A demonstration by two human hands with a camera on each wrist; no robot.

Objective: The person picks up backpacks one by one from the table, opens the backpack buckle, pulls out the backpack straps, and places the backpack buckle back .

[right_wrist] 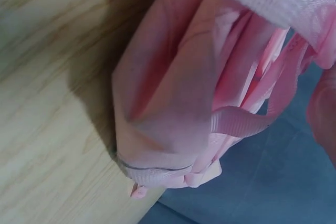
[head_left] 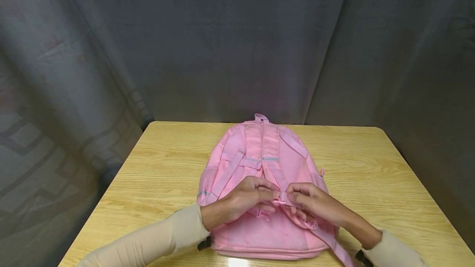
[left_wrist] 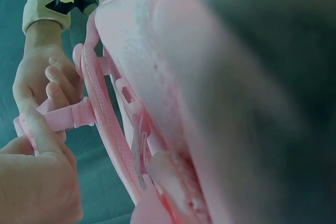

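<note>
A pink backpack lies on the table with its shoulder straps facing up. Over its lower right half, both hands meet at a small pink plastic strap buckle. My left hand pinches the buckle from the left between thumb and fingers. From the other side, my right hand grips the webbing strap beside the buckle. The left wrist view shows this webbing lifted off the padded shoulder strap. Only an edge of the right hand shows in the right wrist view.
The wooden table extends left and right of the backpack. A loose strap end trails toward the near edge. Grey curtains hang behind the table and at both sides.
</note>
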